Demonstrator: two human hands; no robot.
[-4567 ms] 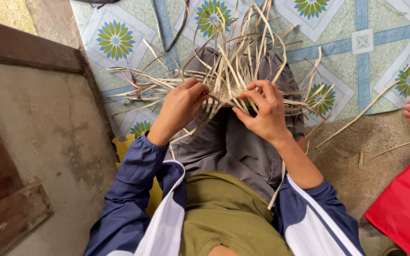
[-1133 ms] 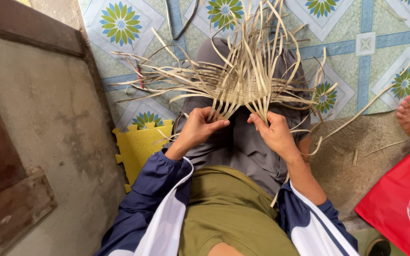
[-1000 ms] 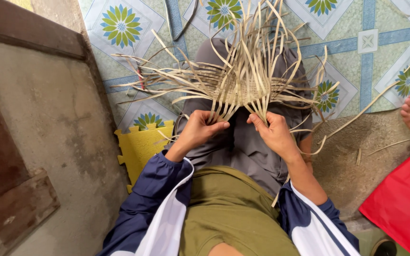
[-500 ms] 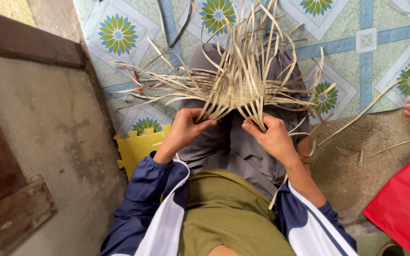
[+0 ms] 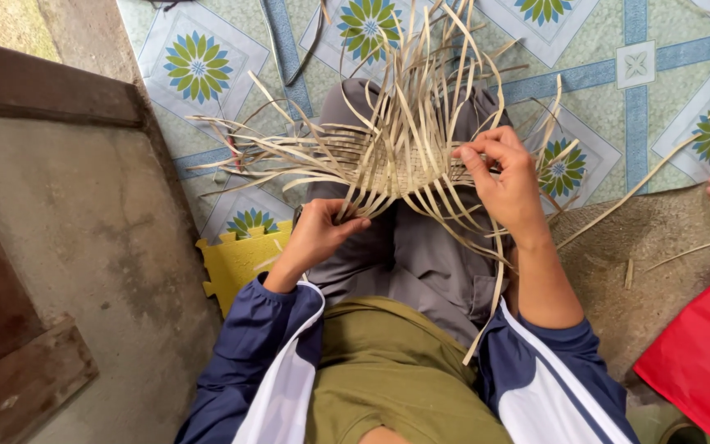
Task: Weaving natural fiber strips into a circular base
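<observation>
At centre frame, on the seated person's grey-trousered lap: one part-woven mat of pale flat strips (image 5: 408, 160), the tight plaited patch sitting in the middle and loose ends fanning out all round.

Handling, as judged: very light, thin and springy; the strips are likely bending easily along their length but creasing or splitting if folded hard, and the unlocked weave is probably sliding apart if tugged. Best hold looks to be at the edge of the plaited patch, not on the free tips.

Orientation: no single long axis; one set of strips is running toward the top of the frame, the other toward the left edge, with shorter ends trailing to the lower right.

Left hand (image 5: 318, 230), lower left of the weave: fingers are curling closed round a bundle of strip ends.

Right hand (image 5: 507, 177), right of the weave: fingertips are pinching strips at the patch's right edge.

Beneath: patterned floor mat (image 5: 199, 66) with flower tiles; yellow foam tile (image 5: 236, 263) at the left knee; red bag (image 5: 704, 353) at lower right.
</observation>
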